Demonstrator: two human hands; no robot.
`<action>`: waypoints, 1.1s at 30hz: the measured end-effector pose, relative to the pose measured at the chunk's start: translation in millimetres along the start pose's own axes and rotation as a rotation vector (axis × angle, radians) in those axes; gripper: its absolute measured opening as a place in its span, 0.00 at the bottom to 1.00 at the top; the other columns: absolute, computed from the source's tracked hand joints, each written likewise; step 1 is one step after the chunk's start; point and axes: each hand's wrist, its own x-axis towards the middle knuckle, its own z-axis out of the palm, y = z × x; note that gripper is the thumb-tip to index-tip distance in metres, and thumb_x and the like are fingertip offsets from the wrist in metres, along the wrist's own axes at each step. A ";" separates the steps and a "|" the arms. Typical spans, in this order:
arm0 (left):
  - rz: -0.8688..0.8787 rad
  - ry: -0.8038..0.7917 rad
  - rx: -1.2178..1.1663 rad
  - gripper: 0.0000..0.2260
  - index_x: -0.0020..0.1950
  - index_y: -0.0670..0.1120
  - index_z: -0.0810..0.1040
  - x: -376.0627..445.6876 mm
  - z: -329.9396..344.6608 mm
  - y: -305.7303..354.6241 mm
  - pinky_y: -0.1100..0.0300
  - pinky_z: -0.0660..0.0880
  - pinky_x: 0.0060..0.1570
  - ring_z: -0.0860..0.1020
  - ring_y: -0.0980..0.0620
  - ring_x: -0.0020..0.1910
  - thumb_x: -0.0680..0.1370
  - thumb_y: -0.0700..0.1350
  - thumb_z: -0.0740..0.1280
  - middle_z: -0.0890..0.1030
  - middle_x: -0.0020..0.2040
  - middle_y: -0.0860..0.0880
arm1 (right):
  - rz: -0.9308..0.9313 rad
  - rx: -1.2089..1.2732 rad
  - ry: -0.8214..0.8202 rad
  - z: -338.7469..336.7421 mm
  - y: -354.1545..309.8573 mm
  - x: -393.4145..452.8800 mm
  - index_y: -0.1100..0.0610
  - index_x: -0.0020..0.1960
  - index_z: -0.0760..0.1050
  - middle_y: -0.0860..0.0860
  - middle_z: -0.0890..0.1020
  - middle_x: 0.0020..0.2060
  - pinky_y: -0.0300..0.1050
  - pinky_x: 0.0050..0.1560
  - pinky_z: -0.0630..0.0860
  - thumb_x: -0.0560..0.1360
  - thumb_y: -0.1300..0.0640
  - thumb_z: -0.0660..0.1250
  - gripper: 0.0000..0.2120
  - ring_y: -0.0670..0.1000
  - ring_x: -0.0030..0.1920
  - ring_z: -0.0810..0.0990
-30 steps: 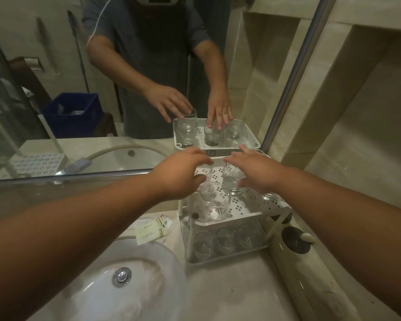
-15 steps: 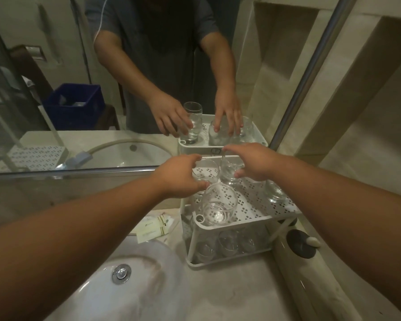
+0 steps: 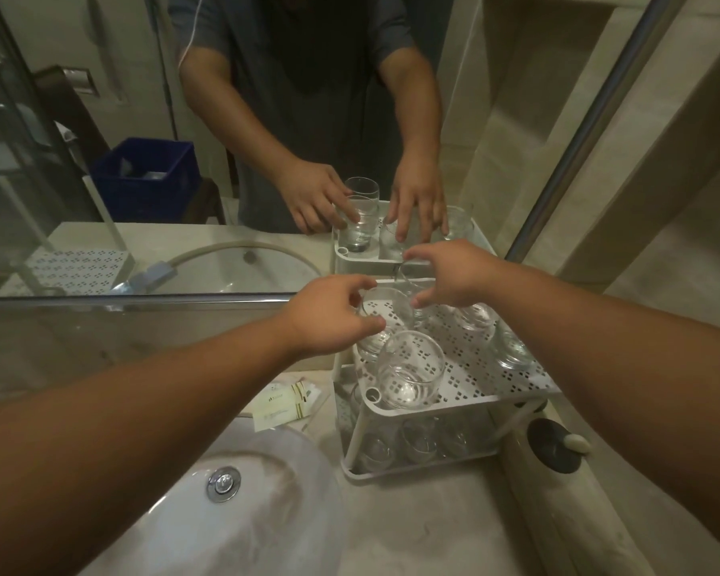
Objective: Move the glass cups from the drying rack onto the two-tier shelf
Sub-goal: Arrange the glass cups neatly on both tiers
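Both hands have lifted and curled since a second ago: then they lay flat over the top tier, now each is wrapped round a glass at the back of it.

Left hand [image 3: 331, 315] grips a clear round glass cup [image 3: 385, 315] at the back-left of the top tier, thumb near side, fingers round the far side of the rim. Right hand [image 3: 454, 276] pinches a second clear glass cup [image 3: 412, 280] at the back centre, close to the mirror [image 3: 225, 118]; thumb and fingers curl over its rim. I cannot tell whether either cup is off the deck.

Step, as I read it: seating or shifting these two on the white perforated two-tier shelf [image 3: 516, 380].

To do it well:
- keep the cups vertical, set bases flat on the perforated deck
- leave a gap between them; they sit nearly touching, glass on glass chips
- mind the big clear tumbler [image 3: 410, 370] at the front-left corner, just below the left wrist
- release one hand at a time, lift straight up

Outward: two more upturned glasses on the right of the top tier, a row of glasses on the lower tier. Shelf stands on the pale marble bench [image 3: 412, 525], beside the white round sink [image 3: 225, 513]. White perforated rack shows only in the mirror, at left.
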 end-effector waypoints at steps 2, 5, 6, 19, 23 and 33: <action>-0.009 0.025 -0.026 0.27 0.72 0.53 0.73 -1.8 0.1 -1.6 0.57 0.76 0.54 0.78 0.55 0.52 0.74 0.58 0.73 0.77 0.56 0.55 | -0.009 0.010 -0.006 -0.1 -3.7 2.8 0.45 0.76 0.62 0.51 0.69 0.73 0.47 0.63 0.69 0.70 0.44 0.74 0.38 0.55 0.71 0.68; -0.005 0.059 -0.065 0.25 0.69 0.52 0.75 -2.9 1.1 -4.2 0.58 0.77 0.54 0.77 0.60 0.49 0.74 0.57 0.74 0.77 0.54 0.57 | -0.002 0.037 -0.037 -1.2 -8.1 6.7 0.43 0.77 0.60 0.53 0.68 0.73 0.40 0.51 0.72 0.72 0.50 0.71 0.37 0.54 0.68 0.71; -0.002 0.064 -0.081 0.24 0.68 0.52 0.75 -2.8 1.6 -5.2 0.58 0.77 0.54 0.77 0.63 0.48 0.74 0.56 0.74 0.77 0.53 0.58 | 0.004 0.050 -0.054 -2.2 -9.0 7.5 0.43 0.77 0.59 0.54 0.68 0.73 0.39 0.47 0.71 0.72 0.51 0.70 0.37 0.54 0.66 0.73; 0.005 0.011 -0.140 0.24 0.68 0.53 0.77 10.8 4.2 -3.2 0.61 0.77 0.55 0.78 0.64 0.50 0.73 0.53 0.76 0.82 0.58 0.55 | -0.017 0.138 -0.047 -2.2 9.0 -7.3 0.42 0.76 0.60 0.49 0.66 0.75 0.41 0.59 0.70 0.72 0.53 0.73 0.37 0.52 0.70 0.69; 0.000 -0.041 -0.146 0.24 0.70 0.51 0.75 18.9 9.4 10.1 0.56 0.77 0.59 0.79 0.58 0.55 0.75 0.50 0.74 0.81 0.62 0.52 | -0.025 0.018 -0.053 -5.1 12.1 -8.6 0.44 0.77 0.58 0.51 0.65 0.75 0.43 0.61 0.67 0.74 0.55 0.72 0.37 0.54 0.72 0.67; -0.152 -0.092 -0.331 0.18 0.66 0.51 0.77 29.9 14.7 24.2 0.51 0.83 0.47 0.83 0.51 0.41 0.76 0.44 0.70 0.83 0.50 0.48 | -0.054 0.026 -0.115 -9.4 27.2 -6.6 0.40 0.76 0.57 0.50 0.65 0.75 0.42 0.59 0.67 0.74 0.59 0.72 0.39 0.53 0.71 0.67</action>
